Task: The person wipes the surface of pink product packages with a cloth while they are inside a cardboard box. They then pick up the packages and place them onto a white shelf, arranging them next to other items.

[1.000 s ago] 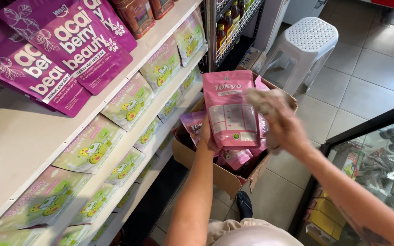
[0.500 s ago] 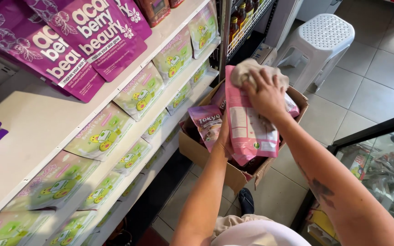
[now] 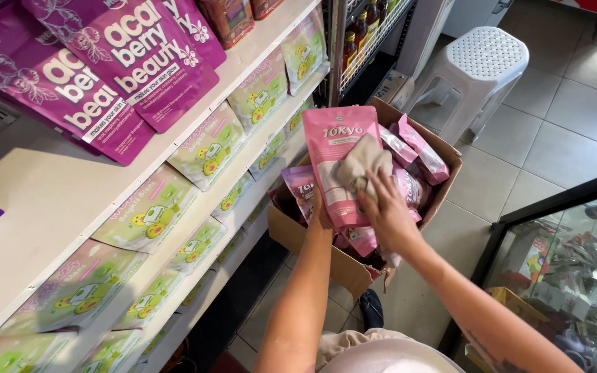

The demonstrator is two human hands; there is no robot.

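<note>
**Over the open carton: pouch upright, cloth on its face**

Above the cardboard box (image 3: 326, 259) of pink packets, a pink pouch (image 3: 340, 148) stands upright, long axis vertical, directly ahead of both hands. Left hand (image 3: 318, 215) grips its lower left edge from behind; fingers mostly hidden, so the closure is judged, not seen. Right hand (image 3: 385, 211) is partly closed, fingers pressing a beige cloth (image 3: 362, 164) against the pouch front. Right hand is nearer the pouch's middle. Shelves (image 3: 29, 207) of green and purple packets lie left; white stool (image 3: 481, 65) beyond.

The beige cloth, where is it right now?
In the head view, centre: the beige cloth is pressed by the right hand against the pink pouch, above the open cardboard box.
</note>
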